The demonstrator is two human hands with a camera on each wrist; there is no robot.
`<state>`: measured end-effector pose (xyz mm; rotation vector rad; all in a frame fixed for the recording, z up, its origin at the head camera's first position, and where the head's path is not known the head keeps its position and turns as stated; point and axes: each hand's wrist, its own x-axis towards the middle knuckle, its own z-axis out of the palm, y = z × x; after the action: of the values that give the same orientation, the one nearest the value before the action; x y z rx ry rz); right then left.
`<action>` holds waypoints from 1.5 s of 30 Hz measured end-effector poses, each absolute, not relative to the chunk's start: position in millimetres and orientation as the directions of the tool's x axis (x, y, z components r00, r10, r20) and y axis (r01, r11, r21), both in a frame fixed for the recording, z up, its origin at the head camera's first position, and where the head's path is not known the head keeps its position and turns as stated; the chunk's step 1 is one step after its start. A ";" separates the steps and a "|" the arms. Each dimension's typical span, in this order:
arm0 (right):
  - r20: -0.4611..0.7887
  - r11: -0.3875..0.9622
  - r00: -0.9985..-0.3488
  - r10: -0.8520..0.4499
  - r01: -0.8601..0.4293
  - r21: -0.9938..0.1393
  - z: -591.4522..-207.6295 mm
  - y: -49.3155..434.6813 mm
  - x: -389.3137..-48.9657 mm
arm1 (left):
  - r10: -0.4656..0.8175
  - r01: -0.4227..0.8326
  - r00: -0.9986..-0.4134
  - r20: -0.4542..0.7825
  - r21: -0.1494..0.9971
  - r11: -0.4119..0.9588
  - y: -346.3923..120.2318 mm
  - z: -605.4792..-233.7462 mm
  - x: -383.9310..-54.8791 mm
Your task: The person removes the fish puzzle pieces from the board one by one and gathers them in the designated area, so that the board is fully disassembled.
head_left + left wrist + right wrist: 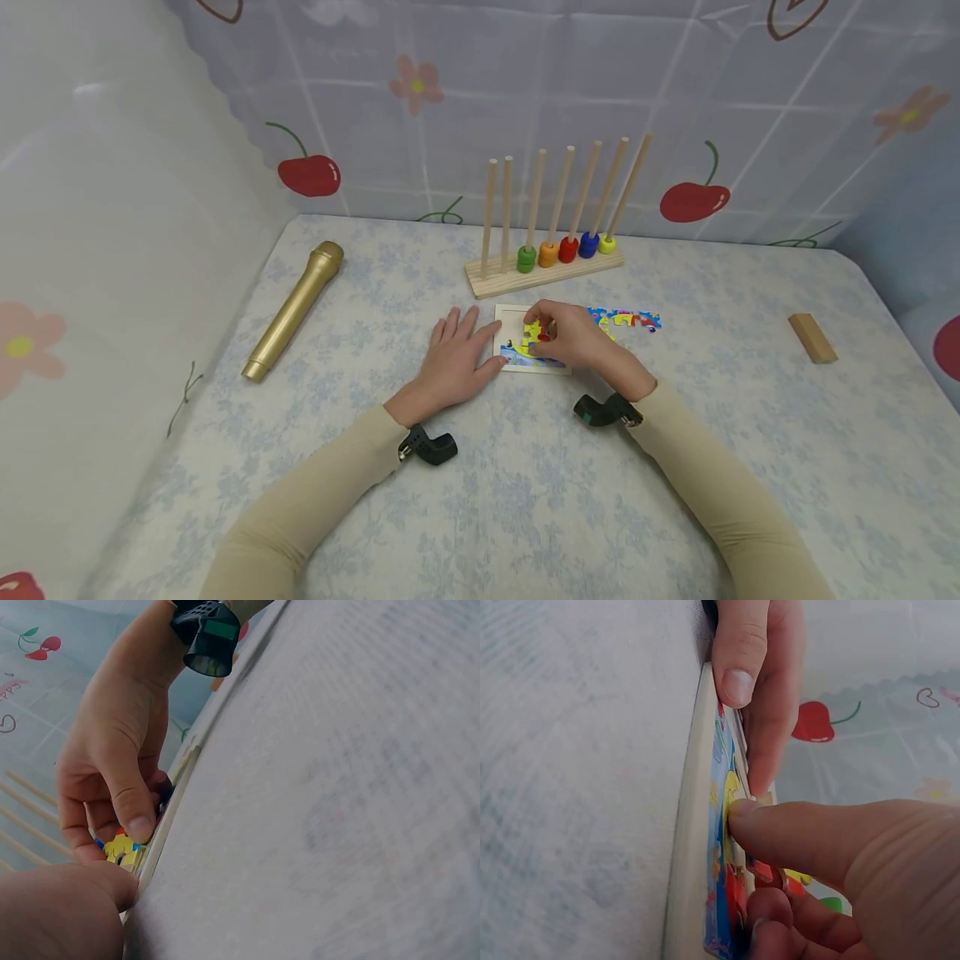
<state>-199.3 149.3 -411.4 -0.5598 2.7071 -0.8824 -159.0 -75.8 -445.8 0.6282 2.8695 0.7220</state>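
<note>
My left hand (453, 364) lies on the table with straight, spread fingers; its thumb and index finger touch the left edge of a small wooden puzzle tray (517, 370). Colourful pieces fill the tray's near part, while bare wood shows at its far left. Over the tray, my right hand (576, 336) pinches a yellow puzzle piece (534, 331) between thumb and fingers. That piece (120, 846) also shows beneath the fingers in the left wrist view. Just right of the tray lie loose puzzle pieces (637, 319), partly hidden by the right hand.
Behind the tray stands a wooden peg rack (510, 284) with tall pegs and coloured beads. A gold microphone (294, 312) lies at the left, and a wooden block (812, 338) at the far right. Patterned curtain (525, 92) hangs behind the table.
</note>
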 end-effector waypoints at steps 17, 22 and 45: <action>-0.169 0.715 -0.916 -0.364 -0.158 -0.681 -399.5 159.7 -204.5 | 0.416 0.367 -0.909 -0.001 0.468 0.804 -75.7 -444.6 -158.0; -0.162 0.693 -0.925 -0.343 -0.132 -0.709 -390.5 167.8 -204.9 | 0.415 0.364 -0.910 -0.001 0.477 0.800 -76.2 -443.9 -157.7; -0.205 0.757 -0.972 -0.113 0.049 -0.651 -394.5 268.0 -185.9 | 0.423 0.370 -0.906 -0.001 0.483 0.794 -75.8 -445.9 -156.7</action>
<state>-185.9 268.0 -394.5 -0.0500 2.7237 -1.0187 -156.7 -75.8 -445.9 0.6362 2.8716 0.7386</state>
